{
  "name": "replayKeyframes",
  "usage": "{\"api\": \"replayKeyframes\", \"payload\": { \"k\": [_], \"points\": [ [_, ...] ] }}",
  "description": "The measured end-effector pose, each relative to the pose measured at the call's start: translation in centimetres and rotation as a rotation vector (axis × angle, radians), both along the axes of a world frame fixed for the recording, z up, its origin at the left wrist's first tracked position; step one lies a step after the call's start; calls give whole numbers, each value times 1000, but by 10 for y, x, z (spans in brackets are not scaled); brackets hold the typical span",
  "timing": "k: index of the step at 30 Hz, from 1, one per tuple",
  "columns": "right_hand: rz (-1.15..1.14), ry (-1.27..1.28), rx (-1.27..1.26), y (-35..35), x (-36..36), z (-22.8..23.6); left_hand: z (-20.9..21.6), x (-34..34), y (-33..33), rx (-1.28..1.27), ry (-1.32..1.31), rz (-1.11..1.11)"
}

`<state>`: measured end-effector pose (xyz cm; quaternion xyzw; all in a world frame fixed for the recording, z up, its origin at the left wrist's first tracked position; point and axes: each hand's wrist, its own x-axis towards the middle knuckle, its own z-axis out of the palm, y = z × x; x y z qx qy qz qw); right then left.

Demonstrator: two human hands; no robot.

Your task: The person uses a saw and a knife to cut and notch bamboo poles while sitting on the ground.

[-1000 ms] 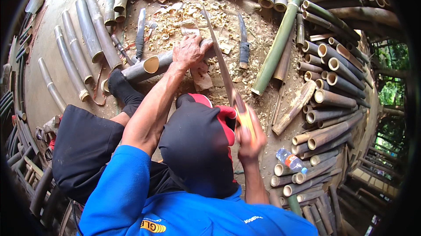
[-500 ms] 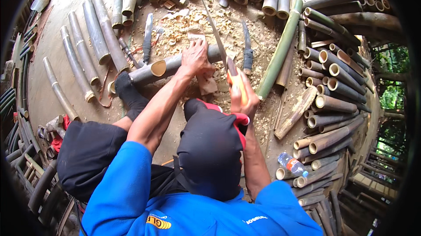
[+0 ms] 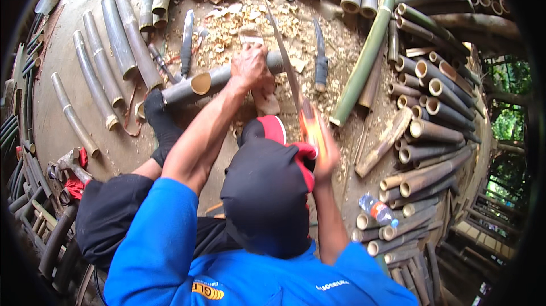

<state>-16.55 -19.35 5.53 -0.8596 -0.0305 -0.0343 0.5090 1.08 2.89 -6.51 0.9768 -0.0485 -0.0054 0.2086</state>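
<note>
A dark bamboo pole (image 3: 219,80) lies crosswise in front of me, with a pale oval cut opening in its upper side. My left hand (image 3: 249,67) is closed over the pole near its right end. A wooden block (image 3: 265,103) shows beneath that hand. In my right hand (image 3: 324,149), slightly blurred, is the orange handle of a handsaw (image 3: 283,47). The saw's long blade points away from me and passes the pole's right end; I cannot tell whether its teeth touch the bamboo. My foot in a black sock (image 3: 161,124) is against the pole's left end.
Two knives with dark wrapped handles, one left (image 3: 186,44) and one right (image 3: 320,58), lie among wood shavings (image 3: 227,33). A green bamboo pole (image 3: 364,58) slants at the right. Stacked bamboo (image 3: 435,129), a plastic bottle (image 3: 378,209) and a hammer (image 3: 71,164) lie around.
My right hand has drawn the saw back toward me. My left hand stays on the bamboo pole, and the pole keeps its place.
</note>
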Motion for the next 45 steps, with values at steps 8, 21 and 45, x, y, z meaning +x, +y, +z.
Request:
{"api": "replayKeyframes", "payload": {
  "k": [8,21,45],
  "points": [
    [16,-274,-59,29,54,-15,-9,12,11,-3,-20,20],
    [11,-73,24,37,62,8,-8,15,12,-53,21,21],
    [26,-21,-36,12,33,10,-2,17,9,-55,5,-1]
  ]
}}
